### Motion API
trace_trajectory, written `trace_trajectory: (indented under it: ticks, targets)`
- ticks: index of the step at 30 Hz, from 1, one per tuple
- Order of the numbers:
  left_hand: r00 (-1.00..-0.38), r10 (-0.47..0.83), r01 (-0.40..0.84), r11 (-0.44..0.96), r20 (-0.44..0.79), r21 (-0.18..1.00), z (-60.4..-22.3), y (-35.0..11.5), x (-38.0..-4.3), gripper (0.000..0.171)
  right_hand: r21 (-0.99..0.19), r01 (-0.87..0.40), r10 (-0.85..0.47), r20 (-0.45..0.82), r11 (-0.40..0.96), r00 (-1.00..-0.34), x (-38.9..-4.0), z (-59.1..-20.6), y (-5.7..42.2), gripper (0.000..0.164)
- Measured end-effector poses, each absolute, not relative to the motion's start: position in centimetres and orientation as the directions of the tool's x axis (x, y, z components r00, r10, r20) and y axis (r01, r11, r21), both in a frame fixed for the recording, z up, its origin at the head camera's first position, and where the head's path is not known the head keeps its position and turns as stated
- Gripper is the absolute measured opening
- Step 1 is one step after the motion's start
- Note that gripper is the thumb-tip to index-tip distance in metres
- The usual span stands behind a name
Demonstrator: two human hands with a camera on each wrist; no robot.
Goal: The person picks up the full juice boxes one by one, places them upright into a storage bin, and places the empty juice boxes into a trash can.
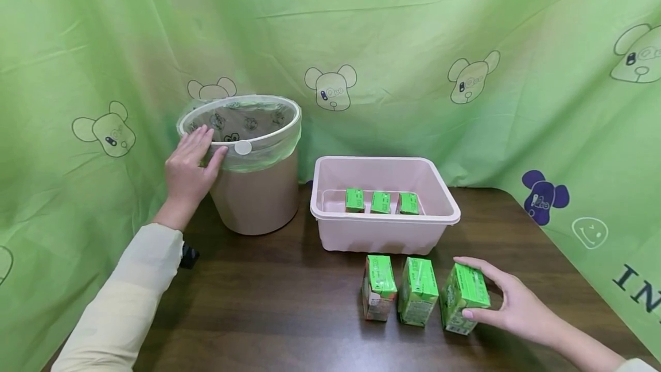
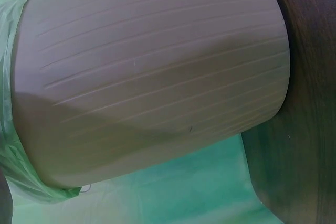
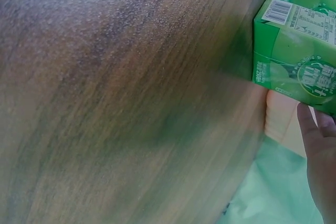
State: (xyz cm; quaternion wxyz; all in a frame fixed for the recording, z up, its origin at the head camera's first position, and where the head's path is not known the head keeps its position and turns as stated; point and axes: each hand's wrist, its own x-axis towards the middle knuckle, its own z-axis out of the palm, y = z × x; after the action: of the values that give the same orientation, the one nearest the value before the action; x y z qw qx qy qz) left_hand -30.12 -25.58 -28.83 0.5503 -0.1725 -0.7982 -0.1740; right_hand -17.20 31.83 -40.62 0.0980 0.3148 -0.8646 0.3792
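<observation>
At the left stands a pinkish-beige trash bin (image 1: 258,200) lined with a thin translucent bag (image 1: 263,157). My left hand (image 1: 188,168) holds the bin's near left rim, fingertips over the edge and thumb outside. In the left wrist view the bin's ribbed wall (image 2: 152,72) fills most of the picture. My right hand (image 1: 516,306) grips the rightmost green juice box (image 1: 465,294) between thumb and fingers; its barcode side shows in the right wrist view. Two more upright juice boxes, a middle one (image 1: 419,291) and a left one (image 1: 379,289), stand beside it.
Behind the front row sits a pink plastic basin (image 1: 382,234) with three green juice boxes (image 1: 381,202) inside. Everything stands on a dark wooden table (image 1: 268,303). A green curtain (image 1: 392,27) printed with bear heads hangs around the back and sides.
</observation>
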Motion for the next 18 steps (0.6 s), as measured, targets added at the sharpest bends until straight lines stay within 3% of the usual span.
trace_trajectory:
  ticks: [18]
  targets:
    - [-0.34,0.089,0.467,0.88,0.936,0.086,-28.8,-25.8,-30.1,0.042,-0.561,-0.605,-0.437,0.419,0.565,-0.796,-17.3,-39.6,32.1,0.088]
